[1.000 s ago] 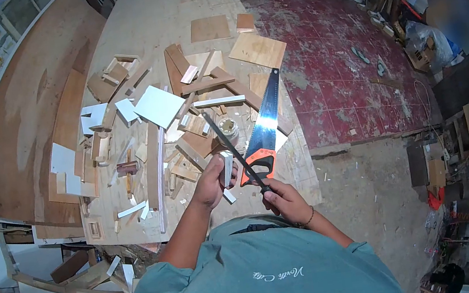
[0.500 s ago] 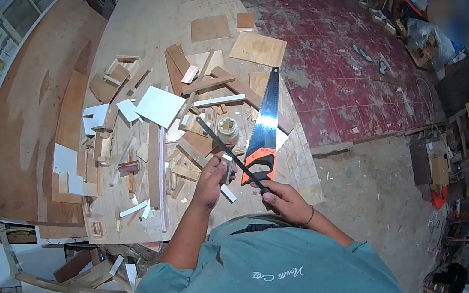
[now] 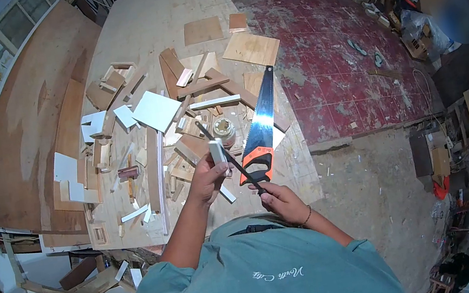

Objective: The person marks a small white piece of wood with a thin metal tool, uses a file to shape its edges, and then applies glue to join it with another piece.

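Note:
My left hand (image 3: 208,181) is closed around a small pale wood block (image 3: 217,152), which now stands up from the fingers with a light face showing. In my right hand (image 3: 281,200) I grip the handle of a long dark file (image 3: 232,158). Its blade slants up and left, passing right alongside the block. Just beyond my right hand lies a handsaw (image 3: 263,133) with an orange and black handle, its blade pointing away from me. A glass jar (image 3: 223,130) stands past the block, partly behind the file.
Wood offcuts surround the jar on the plywood table (image 3: 166,11), with a white square panel (image 3: 157,111) to the left. Large brown boards (image 3: 32,128) lean along the left wall. Red tiled floor (image 3: 332,71) lies to the right, with a pair of slippers (image 3: 357,47) on it.
My left hand has turned the block upward, so more of its pale face shows beside the file. My right hand keeps its grip in nearly the same place. The view has shifted slightly.

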Demonstrator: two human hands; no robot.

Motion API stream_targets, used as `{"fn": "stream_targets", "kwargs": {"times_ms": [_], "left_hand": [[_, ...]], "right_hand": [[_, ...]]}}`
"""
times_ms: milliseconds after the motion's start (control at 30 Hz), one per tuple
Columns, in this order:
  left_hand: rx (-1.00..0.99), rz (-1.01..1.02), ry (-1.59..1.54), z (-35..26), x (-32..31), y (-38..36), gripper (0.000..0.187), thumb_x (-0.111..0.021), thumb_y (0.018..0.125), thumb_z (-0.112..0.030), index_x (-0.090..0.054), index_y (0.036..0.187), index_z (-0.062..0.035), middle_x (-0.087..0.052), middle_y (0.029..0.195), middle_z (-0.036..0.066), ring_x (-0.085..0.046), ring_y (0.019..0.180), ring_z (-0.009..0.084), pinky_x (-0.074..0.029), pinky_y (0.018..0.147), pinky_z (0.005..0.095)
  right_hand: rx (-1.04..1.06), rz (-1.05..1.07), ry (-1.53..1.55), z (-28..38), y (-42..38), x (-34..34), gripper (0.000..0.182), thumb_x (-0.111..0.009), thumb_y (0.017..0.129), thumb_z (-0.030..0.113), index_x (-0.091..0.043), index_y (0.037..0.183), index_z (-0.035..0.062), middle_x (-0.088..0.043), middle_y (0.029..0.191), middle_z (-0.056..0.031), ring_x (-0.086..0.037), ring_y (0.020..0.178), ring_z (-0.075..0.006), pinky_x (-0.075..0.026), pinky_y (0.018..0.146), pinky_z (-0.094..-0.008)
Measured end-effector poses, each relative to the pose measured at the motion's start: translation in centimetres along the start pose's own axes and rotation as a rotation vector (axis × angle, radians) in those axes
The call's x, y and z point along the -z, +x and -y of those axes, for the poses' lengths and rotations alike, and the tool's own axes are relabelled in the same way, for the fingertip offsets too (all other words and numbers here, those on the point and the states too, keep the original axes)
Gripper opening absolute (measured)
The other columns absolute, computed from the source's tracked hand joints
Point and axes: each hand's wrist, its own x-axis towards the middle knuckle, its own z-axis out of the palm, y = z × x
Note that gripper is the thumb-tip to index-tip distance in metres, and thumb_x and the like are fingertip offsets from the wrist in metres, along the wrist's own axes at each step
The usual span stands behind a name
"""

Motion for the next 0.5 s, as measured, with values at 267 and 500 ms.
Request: {"fn": "stream_targets", "kwargs": {"times_ms": [267,500], "left_hand": [[0.071,0.026,0.058,-0.5,0.2,-0.2,0.033,-0.063,0.087,-0.02,-0.049,0.113,-0.005,-0.059,0.084,0.007,-0.059,0.069,0.016,-0.047,0.056,0.0255],[0.012,0.015,0.139,0.3,0.8,-0.2,0.039,-0.059,0.09,-0.026,-0.047,0.121,-0.0048,-0.051,0.078,0.004,-0.049,0.06,0.0125,-0.042,0.053,0.0259]], "right_hand": [[0.018,-0.014,0.043,0.0,-0.3,0.3,0.036,-0.043,0.097,0.019,-0.049,0.128,0.002,-0.04,0.068,0.0051,-0.036,0.058,-0.0043,-0.032,0.053,-0.0209],[0.016,-0.027,-0.044,0.6,-0.7,0.4,0.035,-0.046,0.096,0.02,-0.051,0.128,0.0053,-0.045,0.067,-0.0001,-0.043,0.061,-0.0087,-0.04,0.059,-0.0256]]}}
